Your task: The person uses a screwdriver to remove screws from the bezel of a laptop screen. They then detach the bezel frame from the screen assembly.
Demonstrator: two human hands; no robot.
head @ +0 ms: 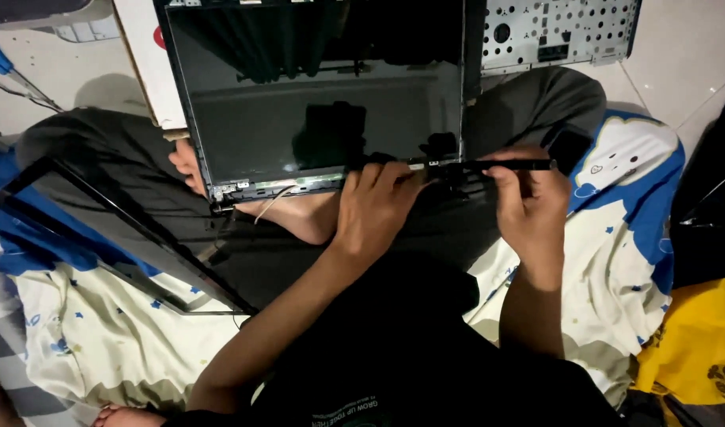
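Pinching the laptop screen panel's (323,103) lower edge, the left hand (378,207) steadies it while the right hand (528,207) grips a black screwdriver (505,165) lying level, tip pointing left toward the hinge corner.

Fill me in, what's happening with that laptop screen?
A person sits cross-legged with a bare laptop screen panel propped over their legs. The left hand steadies its lower edge near the hinge. The right hand holds a thin black tool pointed at that corner. A detached black bezel frame lies to the left.
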